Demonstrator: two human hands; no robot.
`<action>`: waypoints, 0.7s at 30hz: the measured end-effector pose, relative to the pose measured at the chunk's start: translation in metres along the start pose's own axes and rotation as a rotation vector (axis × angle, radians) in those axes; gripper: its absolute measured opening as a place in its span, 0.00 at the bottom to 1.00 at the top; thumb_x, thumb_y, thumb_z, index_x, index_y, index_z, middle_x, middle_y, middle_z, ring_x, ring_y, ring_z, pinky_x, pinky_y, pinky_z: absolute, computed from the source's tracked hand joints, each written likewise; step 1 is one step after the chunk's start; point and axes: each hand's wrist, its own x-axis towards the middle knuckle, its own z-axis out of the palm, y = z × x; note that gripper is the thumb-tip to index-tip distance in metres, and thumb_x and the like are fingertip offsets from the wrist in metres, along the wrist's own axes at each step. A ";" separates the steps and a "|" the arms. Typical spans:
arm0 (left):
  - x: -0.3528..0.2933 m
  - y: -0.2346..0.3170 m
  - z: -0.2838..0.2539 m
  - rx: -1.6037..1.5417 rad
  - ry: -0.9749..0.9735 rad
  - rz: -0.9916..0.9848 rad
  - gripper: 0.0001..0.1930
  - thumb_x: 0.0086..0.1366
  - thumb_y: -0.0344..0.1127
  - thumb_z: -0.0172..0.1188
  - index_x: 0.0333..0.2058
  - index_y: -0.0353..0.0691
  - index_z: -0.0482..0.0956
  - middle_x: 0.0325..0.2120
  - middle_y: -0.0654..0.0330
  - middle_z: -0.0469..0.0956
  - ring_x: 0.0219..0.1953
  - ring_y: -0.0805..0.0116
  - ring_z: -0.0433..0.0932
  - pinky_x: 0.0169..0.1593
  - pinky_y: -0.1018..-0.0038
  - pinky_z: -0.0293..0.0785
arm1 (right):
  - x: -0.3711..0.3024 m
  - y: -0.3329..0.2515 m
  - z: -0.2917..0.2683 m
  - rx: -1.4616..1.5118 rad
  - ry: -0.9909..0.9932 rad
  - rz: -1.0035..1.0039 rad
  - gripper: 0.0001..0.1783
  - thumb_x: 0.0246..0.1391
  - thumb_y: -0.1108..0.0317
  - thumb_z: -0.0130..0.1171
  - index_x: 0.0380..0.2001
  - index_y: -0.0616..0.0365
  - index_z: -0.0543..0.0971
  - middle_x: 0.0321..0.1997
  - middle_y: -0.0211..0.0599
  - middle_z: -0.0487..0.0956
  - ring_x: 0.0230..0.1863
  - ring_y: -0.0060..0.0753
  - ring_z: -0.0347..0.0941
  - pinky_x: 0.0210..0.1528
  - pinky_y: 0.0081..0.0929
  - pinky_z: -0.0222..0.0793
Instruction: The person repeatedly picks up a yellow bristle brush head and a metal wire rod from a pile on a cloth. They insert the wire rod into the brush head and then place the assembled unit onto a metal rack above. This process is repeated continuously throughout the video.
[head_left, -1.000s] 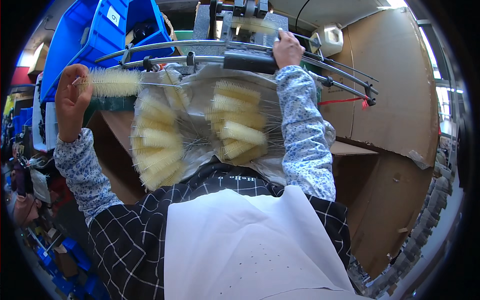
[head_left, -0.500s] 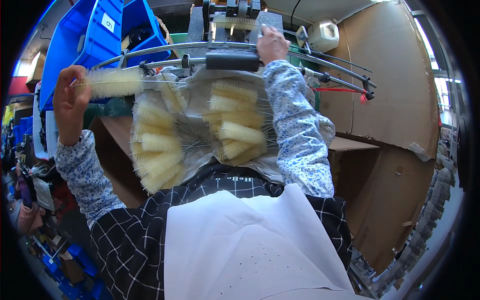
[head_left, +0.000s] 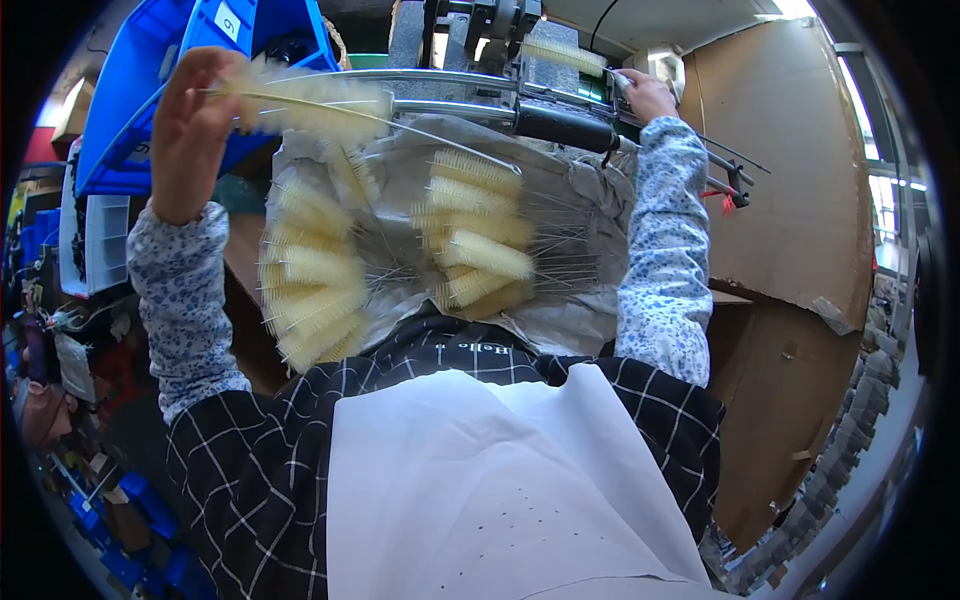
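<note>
In my raised left hand (head_left: 195,125) is a bottle brush (head_left: 315,105) with pale yellow bristles, held by its bristled end. Its thin wire stem points right and a little toward me, above the cloth. My right hand (head_left: 650,96) is closed around the right end of a sliding carriage (head_left: 565,127) with a black roller, which sits on metal rails (head_left: 450,108). Another yellow brush (head_left: 565,55) lies across the carriage, just left of that hand. Two rows of similar brushes, a left row (head_left: 315,285) and a middle row (head_left: 480,230), rest on grey cloth (head_left: 390,220).
Blue bins (head_left: 120,130) stand at the far left, beside a white drawer unit (head_left: 105,260). Beyond the rails is a machine head (head_left: 490,20). Large cardboard sheets (head_left: 780,150) and an open carton (head_left: 735,330) line the right side. Red string (head_left: 722,200) hangs from the rail end.
My right hand and the carriage, with its roller and brush, have moved right along the rails. My left hand has lifted its brush away and rightward, and the stem tilts more.
</note>
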 end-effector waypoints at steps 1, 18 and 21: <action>0.003 -0.001 0.005 -0.013 -0.063 0.001 0.14 0.54 0.27 0.48 0.41 0.38 0.66 0.33 0.65 0.68 0.34 0.79 0.67 0.37 0.83 0.64 | -0.005 0.006 -0.007 0.079 -0.098 -0.049 0.13 0.50 0.61 0.46 0.38 0.48 0.75 0.37 0.41 0.76 0.40 0.42 0.70 0.44 0.32 0.64; -0.015 -0.039 0.084 0.406 -0.315 0.035 0.27 0.48 0.29 0.60 0.48 0.41 0.59 0.41 0.55 0.67 0.39 0.67 0.72 0.43 0.73 0.68 | -0.123 -0.160 -0.011 0.712 -0.110 -0.436 0.12 0.47 0.70 0.51 0.38 0.54 0.73 0.31 0.41 0.74 0.32 0.34 0.70 0.37 0.30 0.68; -0.029 -0.052 0.022 0.852 -0.493 0.083 0.27 0.47 0.30 0.59 0.47 0.41 0.59 0.40 0.53 0.66 0.38 0.63 0.72 0.43 0.72 0.67 | -0.074 -0.112 0.002 -0.080 0.196 -0.156 0.14 0.48 0.68 0.46 0.39 0.42 0.75 0.31 0.35 0.73 0.33 0.32 0.67 0.36 0.30 0.64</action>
